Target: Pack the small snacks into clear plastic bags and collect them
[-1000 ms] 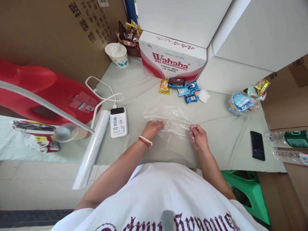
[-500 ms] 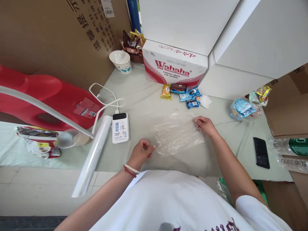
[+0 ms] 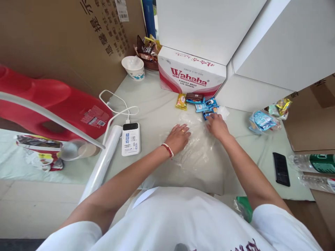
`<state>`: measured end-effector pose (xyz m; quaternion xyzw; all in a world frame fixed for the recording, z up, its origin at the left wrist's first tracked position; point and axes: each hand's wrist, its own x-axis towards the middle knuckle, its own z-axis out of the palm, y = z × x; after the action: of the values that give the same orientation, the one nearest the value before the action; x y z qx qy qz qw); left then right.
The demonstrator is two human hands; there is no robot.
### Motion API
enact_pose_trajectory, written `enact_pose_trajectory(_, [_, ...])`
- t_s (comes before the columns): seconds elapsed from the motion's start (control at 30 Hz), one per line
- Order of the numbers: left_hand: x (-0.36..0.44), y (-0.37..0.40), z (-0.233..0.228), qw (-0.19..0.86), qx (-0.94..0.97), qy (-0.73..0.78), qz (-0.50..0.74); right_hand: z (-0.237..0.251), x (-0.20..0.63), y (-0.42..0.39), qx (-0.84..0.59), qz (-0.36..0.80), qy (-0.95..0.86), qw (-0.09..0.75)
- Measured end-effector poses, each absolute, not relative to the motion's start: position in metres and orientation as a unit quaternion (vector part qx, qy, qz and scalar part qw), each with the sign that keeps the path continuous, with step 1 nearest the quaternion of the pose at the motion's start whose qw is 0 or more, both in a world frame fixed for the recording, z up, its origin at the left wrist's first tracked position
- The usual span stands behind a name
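L hand [image 3: 178, 137] lies flat, palm down, fingers [image 3: 184, 129] spread open, on the clear plastic bag [image 3: 195, 150], pressing its left part onto the surface [image 3: 154, 111]. Bag sits mid-surface, toward the near edge, crumpled & see-through; can't tell if anything's inside it. R hand [image 3: 217, 126] rests at the bag's far right corner, fingers loosely curled, tips touching a blue snack pack [image 3: 208, 113]; can't tell whether they grip it or just touch.

Snack pile [image 3: 200, 103] just beyond the bag, along the far edge: yellow pack [image 3: 181, 101], brown bar, several blue packs, a white one [image 3: 223, 111]. Pile lies right against the Wahaha box [image 3: 192, 75], closed, contents not visible.

Other containers: paper cup [image 3: 133, 68] at far left corner w/ sth pale inside, can't tell what. Brown basket [image 3: 148, 52] behind it, full of snack wrappers. Clear bag [image 3: 263, 120] near the right edge holds blue packs; another small bag [image 3: 279, 106] just past it holds yellow & green ones.

Left of the bag: power bank [image 3: 131, 138] w/ white cable, roll of plastic film [image 3: 104, 160] overhanging the near edge. Phone [image 3: 281, 169] near the right edge, two bottles [image 3: 312, 164] beside it.
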<state>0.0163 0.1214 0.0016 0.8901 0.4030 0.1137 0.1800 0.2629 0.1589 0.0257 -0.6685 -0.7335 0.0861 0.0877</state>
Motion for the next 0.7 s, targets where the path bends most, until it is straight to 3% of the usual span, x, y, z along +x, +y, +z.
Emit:
enact_pose_trajectory(0.1, [0.019,0.127,-0.022,0.181,0.862,0.471,0.054,0.018,0.233,0.114,-0.644,-0.015,-0.745,0.175])
enact_pose_trajectory(0.23, [-0.003,0.108,-0.031,0.162,0.830,0.532,0.049,-0.019,0.221,0.045,-0.480,0.122,-0.857,0.141])
enact_pose_trajectory(0.4, [-0.038,0.081,-0.029,0.166,0.809,0.562,0.038,-0.025,0.274,0.051,-0.494,0.278,-0.802,0.187])
enact_pose_trajectory(0.47, [-0.045,0.066,-0.029,0.169,0.810,0.561,0.041,-0.011,0.293,0.090,-0.552,0.269,-0.763,0.202])
enact_pose_trajectory(0.53, [-0.049,0.050,-0.027,0.166,0.807,0.565,0.049,0.005,0.303,0.139,-0.628,0.169,-0.740,0.171])
enact_pose_trajectory(0.6, [-0.051,0.037,-0.022,0.150,0.802,0.575,0.066,0.015,0.303,0.183,-0.661,0.093,-0.739,0.087])
enact_pose_trajectory(0.7, [-0.055,0.032,-0.015,0.110,0.798,0.584,0.104,0.019,0.293,0.221,-0.656,0.072,-0.750,-0.051])
